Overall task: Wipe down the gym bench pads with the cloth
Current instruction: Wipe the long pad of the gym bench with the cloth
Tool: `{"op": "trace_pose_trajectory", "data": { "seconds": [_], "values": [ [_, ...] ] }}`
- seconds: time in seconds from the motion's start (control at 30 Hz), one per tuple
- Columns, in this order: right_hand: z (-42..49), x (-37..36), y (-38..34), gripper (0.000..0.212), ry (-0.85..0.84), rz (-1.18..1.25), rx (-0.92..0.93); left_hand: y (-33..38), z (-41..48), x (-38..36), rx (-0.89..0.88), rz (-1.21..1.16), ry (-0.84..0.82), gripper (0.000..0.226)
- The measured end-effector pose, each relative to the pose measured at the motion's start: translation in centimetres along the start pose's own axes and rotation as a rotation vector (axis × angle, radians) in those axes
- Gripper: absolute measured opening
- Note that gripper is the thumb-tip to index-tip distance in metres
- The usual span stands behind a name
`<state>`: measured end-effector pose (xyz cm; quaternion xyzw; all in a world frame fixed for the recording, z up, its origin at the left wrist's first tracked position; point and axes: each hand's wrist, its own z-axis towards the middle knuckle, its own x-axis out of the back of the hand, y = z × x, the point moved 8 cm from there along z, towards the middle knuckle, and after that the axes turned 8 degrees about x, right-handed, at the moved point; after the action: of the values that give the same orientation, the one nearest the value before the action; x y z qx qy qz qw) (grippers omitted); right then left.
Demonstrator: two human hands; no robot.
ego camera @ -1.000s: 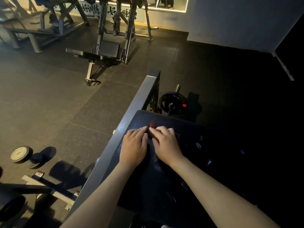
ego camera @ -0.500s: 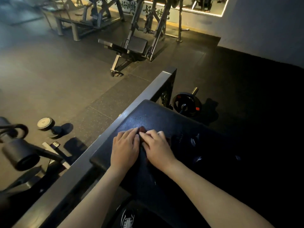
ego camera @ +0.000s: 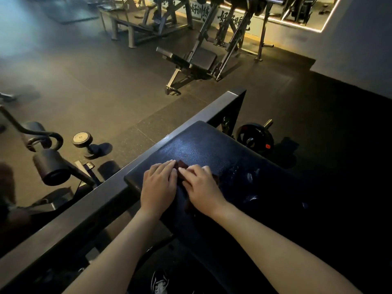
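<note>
Head view: left hand (ego camera: 158, 185) and right hand (ego camera: 201, 187) lie flat with straight fingers, side by side. Both press the dark red cloth (ego camera: 182, 166) on the black padded bench pad (ego camera: 201, 145), near its left edge. Black brush characters (ego camera: 203, 12) on the far wall are half hidden by grey machines (ego camera: 203, 60), so I cannot read them.

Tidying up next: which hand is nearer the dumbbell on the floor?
Left. The left hand presses the pad on the side toward the dumbbell; the right hand lies just beyond it, farther away.
</note>
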<state>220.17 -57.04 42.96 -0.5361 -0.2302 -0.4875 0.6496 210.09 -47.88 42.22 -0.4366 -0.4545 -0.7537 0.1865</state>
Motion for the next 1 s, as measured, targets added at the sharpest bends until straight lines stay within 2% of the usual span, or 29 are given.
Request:
{"op": "trace_pose_trajectory", "data": {
  "seconds": [0.07, 0.17, 0.2, 0.37, 0.47, 0.5, 0.57, 0.63, 0.67, 0.8, 0.9, 0.97, 1.0],
  "values": [
    [1.7, 1.3, 2.4, 0.041, 0.056, -0.126, -0.046, 0.0, 0.1, 0.2, -0.004, -0.002, 0.012, 0.048],
    [3.6, 2.6, 6.8, 0.050, 0.059, -0.241, -0.318, -0.3, 0.1, 0.2, 0.015, 0.001, 0.016, 0.047],
    [3.7, 2.1, 6.7, 0.051, 0.039, -0.229, -0.335, -0.3, 0.1, 0.2, 0.022, 0.000, 0.018, 0.047],
    [0.9, -1.6, 0.0, 0.043, 0.045, 0.000, -0.036, -0.9, 0.4, 0.4, 0.053, -0.077, 0.035, 0.041],
    [1.8, -1.1, 0.9, 0.044, 0.007, -0.072, 0.048, -1.0, 0.3, 0.7, 0.044, -0.105, 0.038, 0.042],
    [2.6, -0.4, 1.9, 0.044, 0.014, -0.154, 0.029, -0.9, 0.3, 0.8, 0.030, -0.111, 0.033, 0.044],
    [4.4, 1.4, 4.9, 0.046, 0.038, -0.266, -0.154, -0.7, 0.2, 1.0, 0.002, -0.137, 0.013, 0.044],
    [4.6, 1.9, 6.4, 0.048, 0.042, -0.243, -0.336, -0.7, 0.1, 1.1, -0.022, -0.165, -0.002, 0.044],
    [4.2, 1.5, 5.6, 0.048, 0.050, -0.212, -0.323, -0.8, -0.1, 1.2, -0.030, -0.174, 0.004, 0.044],
    [0.1, -1.2, -0.3, 0.044, 0.041, -0.062, -0.063, -1.4, -0.7, 1.0, -0.018, -0.165, 0.055, 0.044],
    [0.5, -1.4, -0.1, 0.045, 0.005, -0.106, 0.036, -1.3, -0.7, 0.6, -0.037, -0.083, 0.036, 0.045],
    [2.2, -0.2, 2.2, 0.044, 0.019, -0.203, -0.040, -1.3, -0.6, 0.6, -0.054, -0.045, 0.020, 0.046],
    [2.8, 0.8, 3.8, 0.045, 0.037, -0.239, -0.145, -1.3, -0.6, 0.6, -0.056, -0.041, 0.018, 0.047]
  ]
}}
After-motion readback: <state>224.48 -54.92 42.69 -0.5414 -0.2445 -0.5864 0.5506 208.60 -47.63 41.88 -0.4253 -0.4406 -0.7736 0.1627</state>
